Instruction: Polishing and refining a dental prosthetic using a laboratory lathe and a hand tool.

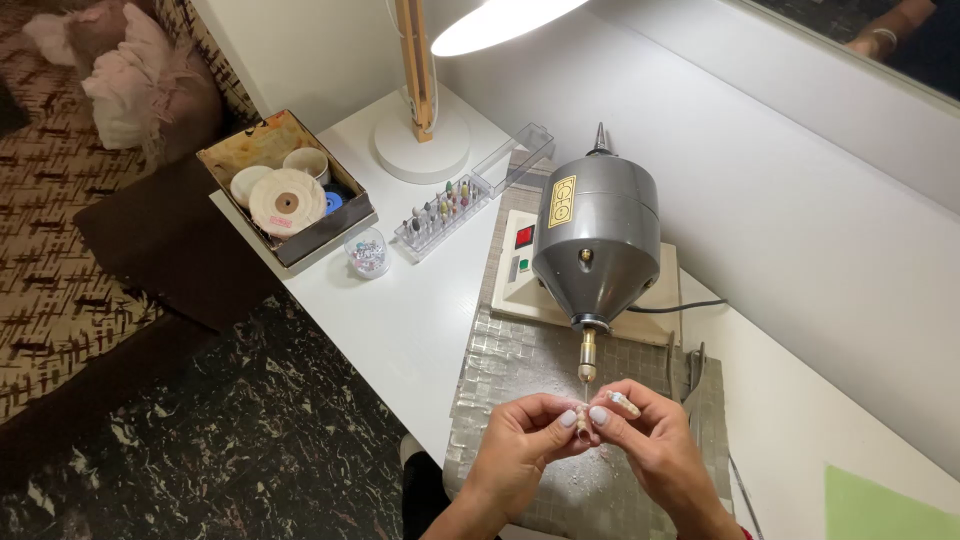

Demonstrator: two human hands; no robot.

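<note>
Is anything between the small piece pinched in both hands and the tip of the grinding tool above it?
Nothing visible. The small piece sits pinched between the left hand and right hand, directly under the tool tip of the grey motor; whether they touch is unclear.

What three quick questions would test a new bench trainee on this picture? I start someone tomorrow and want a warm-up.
1. True or false: both hands, left hand and right hand, pinch one small pale piece under the tip of the grey motor tool.
2. What covers the white table beneath the hands?
A. a grey textured mat
B. a newspaper
C. a wooden board
3. Name what lies in the open cardboard box at the table's far left.

Key:
1. True.
2. A.
3. Round buffing wheels, the largest a pale cloth disc.
</note>
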